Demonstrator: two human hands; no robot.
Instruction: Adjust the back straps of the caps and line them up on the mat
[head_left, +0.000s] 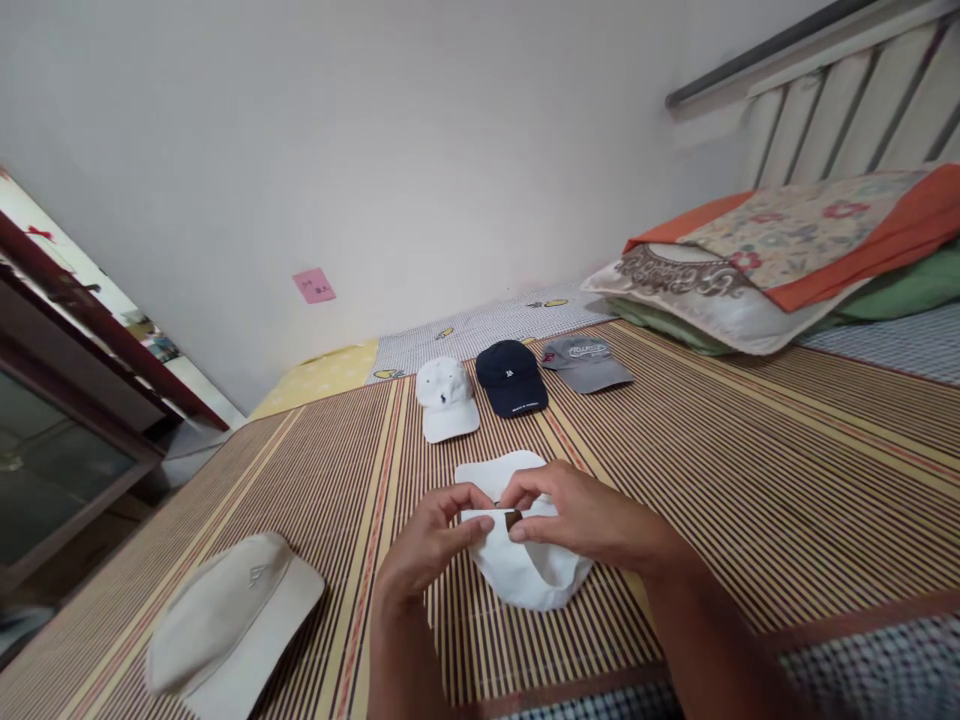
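Observation:
A white baseball cap [517,585] lies on the striped mat in front of me, its brim pointing away. My left hand [431,540] pinches the cap's strap on the left side between thumb and fingers. On the right, my right hand [577,510] pinches the same strap close to a small dark brown patch [513,519]. The two sets of fingertips nearly meet there. What the fingers cover at the strap is partly hidden.
Beyond stand a white cap [444,392], a navy cap [510,378] and a grey cap [589,364] in a row. A beige cap [232,620] lies front left. Stacked pillows [780,240] are at the right, by a slatted headboard [847,110]. A wall [450,150] rises behind.

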